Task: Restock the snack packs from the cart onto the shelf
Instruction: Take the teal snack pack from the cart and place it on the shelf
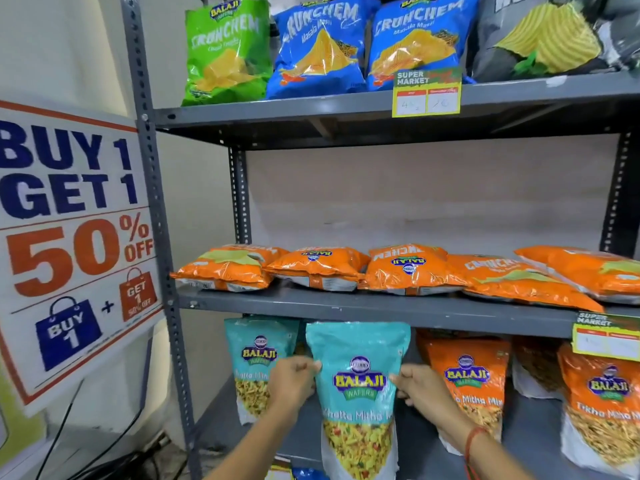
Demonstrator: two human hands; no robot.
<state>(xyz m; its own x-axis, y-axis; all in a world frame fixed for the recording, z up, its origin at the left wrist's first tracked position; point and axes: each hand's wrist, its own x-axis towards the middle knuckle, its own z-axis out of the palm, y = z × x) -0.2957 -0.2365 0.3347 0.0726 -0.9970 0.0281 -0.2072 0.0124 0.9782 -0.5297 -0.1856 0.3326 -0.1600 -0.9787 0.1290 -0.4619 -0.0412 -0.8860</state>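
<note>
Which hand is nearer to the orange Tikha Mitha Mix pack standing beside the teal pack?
Right. The right hand grips the teal pack's right edge, next to the orange pack. The left hand holds the far left edge.

Top shelf [311,110]: four snack bags [320,46] stand upright side by side, a price tag [426,93] hanging from the front edge right of centre.
Middle shelf [346,306]: five flat packs [412,270] lie in a row from left to right, the two rightmost overlapping.
Bottom shelf [304,441]: pouches stand upright; one pouch [258,367] at far left, others [467,386] to the right.
Held pouch [358,400]: upright before the bottom shelf, between the left pouch and the right ones.
Left hand [292,377]: on the held pouch's left edge.
Right hand [420,386]: on its right edge.
Offer sign [74,237]: left of the rack's front post [152,202].
Second price tag [606,336]: on the middle shelf's front edge, far right.
</note>
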